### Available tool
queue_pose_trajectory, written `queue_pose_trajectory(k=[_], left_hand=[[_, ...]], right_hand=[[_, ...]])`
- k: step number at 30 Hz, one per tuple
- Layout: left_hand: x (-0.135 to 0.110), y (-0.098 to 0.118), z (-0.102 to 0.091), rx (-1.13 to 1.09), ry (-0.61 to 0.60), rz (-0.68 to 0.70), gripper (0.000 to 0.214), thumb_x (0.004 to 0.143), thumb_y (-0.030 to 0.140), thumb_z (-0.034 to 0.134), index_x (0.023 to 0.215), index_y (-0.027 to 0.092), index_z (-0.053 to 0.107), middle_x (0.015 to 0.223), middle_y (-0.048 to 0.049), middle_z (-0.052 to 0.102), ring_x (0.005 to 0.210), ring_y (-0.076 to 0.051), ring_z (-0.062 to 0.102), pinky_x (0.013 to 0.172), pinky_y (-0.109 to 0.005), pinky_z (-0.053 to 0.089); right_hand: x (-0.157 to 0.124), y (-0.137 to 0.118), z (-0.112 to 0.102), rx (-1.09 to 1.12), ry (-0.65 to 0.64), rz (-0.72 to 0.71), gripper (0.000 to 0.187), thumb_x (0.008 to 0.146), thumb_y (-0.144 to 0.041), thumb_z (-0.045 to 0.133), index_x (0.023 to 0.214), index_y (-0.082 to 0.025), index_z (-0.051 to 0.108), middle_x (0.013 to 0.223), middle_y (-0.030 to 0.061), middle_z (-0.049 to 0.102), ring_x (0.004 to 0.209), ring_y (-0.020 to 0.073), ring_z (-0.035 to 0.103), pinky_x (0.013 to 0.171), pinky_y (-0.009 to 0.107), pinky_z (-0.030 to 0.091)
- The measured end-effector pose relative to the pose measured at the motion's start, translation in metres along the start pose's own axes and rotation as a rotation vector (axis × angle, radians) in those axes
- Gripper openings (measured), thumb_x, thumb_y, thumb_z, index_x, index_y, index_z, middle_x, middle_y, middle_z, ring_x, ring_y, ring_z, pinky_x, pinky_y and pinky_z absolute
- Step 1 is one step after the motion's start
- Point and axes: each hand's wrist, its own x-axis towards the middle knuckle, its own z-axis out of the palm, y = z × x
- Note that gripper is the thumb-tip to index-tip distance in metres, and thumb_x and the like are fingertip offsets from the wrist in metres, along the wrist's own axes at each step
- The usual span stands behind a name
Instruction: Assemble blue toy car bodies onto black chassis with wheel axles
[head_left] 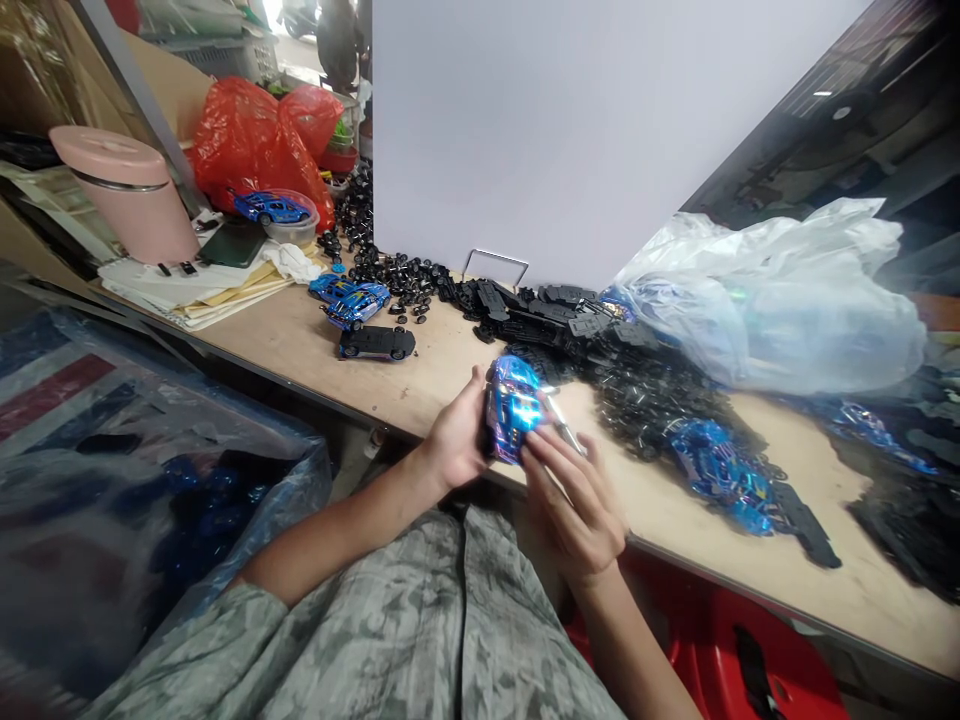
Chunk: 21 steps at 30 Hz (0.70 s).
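Note:
A shiny blue toy car (516,405) is held over the table's front edge, its bright body facing me. My left hand (459,430) is closed around its left side. From the right, the fingers of my right hand (576,495) press on the car's lower right part, a little blurred. A slim silver tool (564,422) shows beyond those fingers; whether it is gripped or lying behind them I cannot tell. Left of the car, a black car base with wheels (377,343) lies on the table near blue toy cars (349,300).
Black chassis parts (540,315) and small wheels (397,275) are heaped behind. Blue car bodies (720,475) lie at right, near a white plastic bag (780,300). A pink bottle (135,195) and red bag (251,145) stand back left. A grey panel (510,130) rises behind.

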Motion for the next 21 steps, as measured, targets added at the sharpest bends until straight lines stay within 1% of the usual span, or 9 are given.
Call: queue_pose_trajectory(k=[3, 6, 11, 17, 21], left_hand=[[0.0003, 0.0001, -0.0003, -0.014, -0.023, -0.01, 0.08, 0.106, 0.061, 0.017, 0.146, 0.004, 0.055, 0.123, -0.023, 0.074, 0.112, -0.031, 0.073, 0.102, -0.042, 0.053], [-0.0007, 0.0005, 0.0011, -0.01, -0.012, 0.003, 0.079, 0.106, 0.059, 0.016, 0.146, 0.004, 0.056, 0.122, -0.0226, 0.075, 0.112, -0.031, 0.073, 0.101, -0.042, 0.053], [-0.002, 0.0012, 0.002, -0.007, -0.002, -0.003, 0.081, 0.106, 0.06, 0.013, 0.145, 0.004, 0.056, 0.121, -0.0234, 0.075, 0.108, -0.031, 0.075, 0.098, -0.041, 0.055], [-0.0005, 0.001, -0.0035, -0.018, -0.038, 0.026, 0.076, 0.106, 0.058, 0.018, 0.149, 0.006, 0.053, 0.122, -0.023, 0.075, 0.107, -0.031, 0.075, 0.097, -0.042, 0.055], [0.0007, 0.0007, -0.0065, 0.005, -0.029, 0.027, 0.079, 0.105, 0.061, 0.017, 0.15, 0.006, 0.052, 0.119, -0.024, 0.076, 0.103, -0.031, 0.076, 0.093, -0.041, 0.055]], right_hand=[[-0.0021, 0.0012, 0.0024, 0.008, -0.005, -0.009, 0.037, 0.091, -0.001, 0.064, 0.123, -0.018, 0.071, 0.117, 0.014, 0.079, 0.118, 0.0274, 0.074, 0.115, 0.054, 0.048], [-0.0037, 0.0018, 0.0037, 0.007, -0.004, -0.002, 0.04, 0.092, 0.0, 0.062, 0.125, -0.02, 0.071, 0.118, 0.0131, 0.079, 0.118, 0.0264, 0.074, 0.115, 0.052, 0.048], [-0.007, 0.0005, 0.0032, 0.034, -0.013, 0.003, 0.04, 0.092, -0.003, 0.063, 0.127, -0.02, 0.07, 0.121, 0.013, 0.078, 0.121, 0.0282, 0.072, 0.114, 0.054, 0.049], [-0.0047, -0.0036, 0.0025, 0.012, 0.012, 0.008, 0.039, 0.09, -0.002, 0.065, 0.125, -0.018, 0.07, 0.117, 0.0132, 0.079, 0.118, 0.0276, 0.074, 0.114, 0.053, 0.049], [-0.0055, -0.0044, 0.0025, 0.006, -0.03, 0.003, 0.039, 0.089, -0.001, 0.065, 0.124, -0.018, 0.07, 0.119, 0.013, 0.079, 0.12, 0.0282, 0.073, 0.115, 0.054, 0.048]])
